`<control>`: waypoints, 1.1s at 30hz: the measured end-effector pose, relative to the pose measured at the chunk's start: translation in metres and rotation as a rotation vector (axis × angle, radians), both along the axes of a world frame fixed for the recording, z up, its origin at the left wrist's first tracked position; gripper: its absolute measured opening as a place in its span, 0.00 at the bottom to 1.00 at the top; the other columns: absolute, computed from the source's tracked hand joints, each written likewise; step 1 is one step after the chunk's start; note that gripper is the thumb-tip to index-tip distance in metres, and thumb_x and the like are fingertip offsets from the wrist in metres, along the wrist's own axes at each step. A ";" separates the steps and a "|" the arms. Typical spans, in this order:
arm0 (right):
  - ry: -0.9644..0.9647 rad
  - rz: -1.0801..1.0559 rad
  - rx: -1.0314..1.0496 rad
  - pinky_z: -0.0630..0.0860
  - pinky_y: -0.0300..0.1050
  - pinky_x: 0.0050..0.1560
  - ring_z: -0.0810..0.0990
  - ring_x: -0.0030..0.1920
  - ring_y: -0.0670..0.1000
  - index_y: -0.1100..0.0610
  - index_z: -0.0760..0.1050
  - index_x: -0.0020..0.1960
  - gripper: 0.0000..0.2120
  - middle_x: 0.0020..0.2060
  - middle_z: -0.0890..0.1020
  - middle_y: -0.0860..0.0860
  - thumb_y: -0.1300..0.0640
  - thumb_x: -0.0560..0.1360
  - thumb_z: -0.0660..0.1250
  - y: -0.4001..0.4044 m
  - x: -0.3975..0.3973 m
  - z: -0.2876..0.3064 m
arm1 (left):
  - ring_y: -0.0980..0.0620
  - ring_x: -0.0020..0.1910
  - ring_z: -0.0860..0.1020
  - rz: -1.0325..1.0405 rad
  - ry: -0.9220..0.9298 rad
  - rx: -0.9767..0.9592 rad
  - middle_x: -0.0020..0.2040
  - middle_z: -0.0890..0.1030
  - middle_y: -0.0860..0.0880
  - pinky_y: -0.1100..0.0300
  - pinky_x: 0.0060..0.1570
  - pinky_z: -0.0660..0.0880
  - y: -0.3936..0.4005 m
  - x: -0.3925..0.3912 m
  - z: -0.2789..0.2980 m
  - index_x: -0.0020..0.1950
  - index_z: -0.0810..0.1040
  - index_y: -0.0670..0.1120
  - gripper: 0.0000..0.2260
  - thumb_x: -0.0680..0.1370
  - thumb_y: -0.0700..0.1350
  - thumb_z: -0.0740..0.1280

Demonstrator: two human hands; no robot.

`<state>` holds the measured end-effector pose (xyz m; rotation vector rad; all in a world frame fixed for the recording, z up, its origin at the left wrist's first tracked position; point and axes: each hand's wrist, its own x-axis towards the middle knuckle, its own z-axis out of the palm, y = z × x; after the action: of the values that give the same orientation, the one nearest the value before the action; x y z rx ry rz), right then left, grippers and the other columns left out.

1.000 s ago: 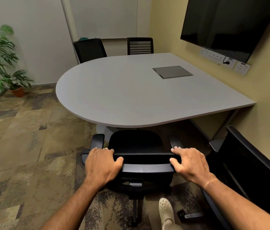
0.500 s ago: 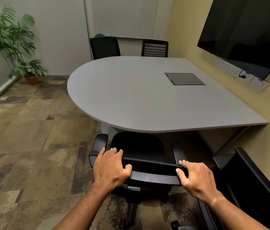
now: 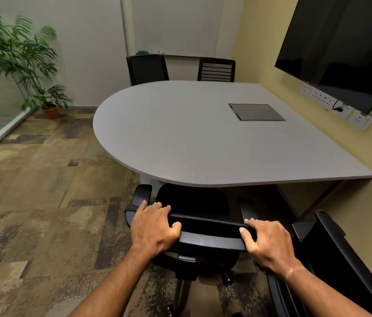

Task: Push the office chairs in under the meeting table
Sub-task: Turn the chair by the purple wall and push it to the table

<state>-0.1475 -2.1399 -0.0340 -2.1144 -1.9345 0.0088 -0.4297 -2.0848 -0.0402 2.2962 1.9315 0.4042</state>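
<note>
Head view puts the office chair (image 3: 194,213) I am holding at 6 o'clock, its seat front tucked just under the near curved edge of the grey worktop (image 3: 180,138). My left hand (image 3: 154,227) is clamped on the left end of the backrest top bar, fingers (image 3: 157,205) curled over the front and thumb behind. My right hand (image 3: 269,242) grips the right end of the same bar, its fingers wrapped over the edge.

I count four chairs. A second chair (image 3: 331,259) stands at 4 o'clock, just beside my right forearm and out from the worktop. Two more sit at 12 o'clock on the far side: a mesh-backed chair (image 3: 147,68) and a slat-backed chair (image 3: 216,69), both close against the far edge.

One dark inset panel (image 3: 256,112) lies in the worktop at 1 o'clock. One wall screen (image 3: 345,42) hangs at 2 o'clock above a row of sockets (image 3: 326,100). One potted plant (image 3: 29,65) stands at 10 o'clock on the patterned carpet (image 3: 43,191).
</note>
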 end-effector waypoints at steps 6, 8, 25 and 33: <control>-0.012 0.074 -0.003 0.77 0.50 0.53 0.84 0.50 0.52 0.54 0.83 0.55 0.21 0.49 0.86 0.53 0.45 0.72 0.61 0.025 0.036 0.005 | 0.52 0.49 0.79 0.067 0.042 0.006 0.47 0.82 0.50 0.51 0.70 0.63 0.007 0.035 -0.003 0.55 0.81 0.47 0.28 0.70 0.60 0.51; -0.026 0.090 -0.027 0.76 0.50 0.56 0.83 0.54 0.53 0.54 0.82 0.58 0.22 0.52 0.85 0.54 0.45 0.72 0.59 0.034 0.050 0.008 | 0.52 0.43 0.78 0.079 0.048 0.004 0.42 0.80 0.51 0.50 0.67 0.68 0.010 0.049 -0.003 0.50 0.81 0.46 0.25 0.70 0.59 0.51; 0.009 0.118 -0.065 0.77 0.51 0.58 0.81 0.57 0.53 0.53 0.80 0.61 0.24 0.57 0.83 0.51 0.45 0.72 0.57 0.105 0.087 0.009 | 0.53 0.31 0.71 0.110 0.093 0.011 0.30 0.72 0.54 0.52 0.54 0.72 0.068 0.088 -0.001 0.32 0.74 0.49 0.18 0.71 0.59 0.54; 0.024 0.111 -0.050 0.79 0.52 0.50 0.82 0.52 0.56 0.55 0.82 0.55 0.23 0.51 0.85 0.52 0.46 0.71 0.56 0.141 0.086 0.008 | 0.53 0.31 0.70 0.107 0.091 0.032 0.29 0.71 0.53 0.52 0.51 0.71 0.102 0.086 0.000 0.32 0.74 0.48 0.17 0.71 0.58 0.54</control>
<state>-0.0619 -1.9989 -0.0258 -2.0251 -2.0554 0.1059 -0.3436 -1.9825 -0.0398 2.2750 2.1126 0.3498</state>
